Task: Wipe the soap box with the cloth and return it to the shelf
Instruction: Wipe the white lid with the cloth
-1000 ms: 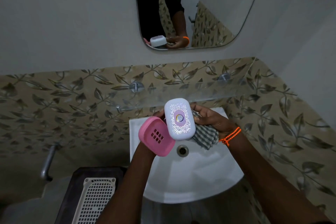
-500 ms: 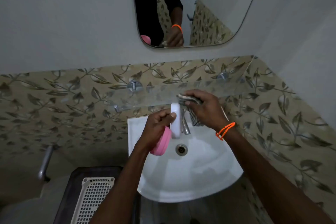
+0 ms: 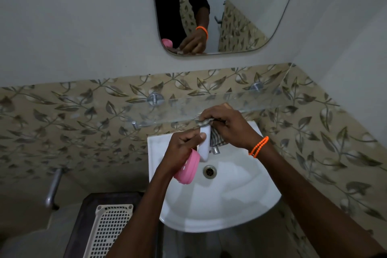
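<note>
The soap box is open, with a pink base and a white lid turned edge-on to me. My left hand grips it over the white sink, thumb against the lid. My right hand holds a grey checked cloth bunched against the top and right side of the lid. The glass shelf runs along the tiled wall just above both hands. Most of the cloth is hidden under my right hand.
A metal tap pokes out below the cloth and a drain lies in the basin. A mirror hangs above. A white perforated basket sits on a dark surface at lower left, beside a metal pipe.
A second ago the lid's patterned face pointed at me; my left hand has turned the box edge-on. My right hand has brought the cloth up over the lid's top edge.
</note>
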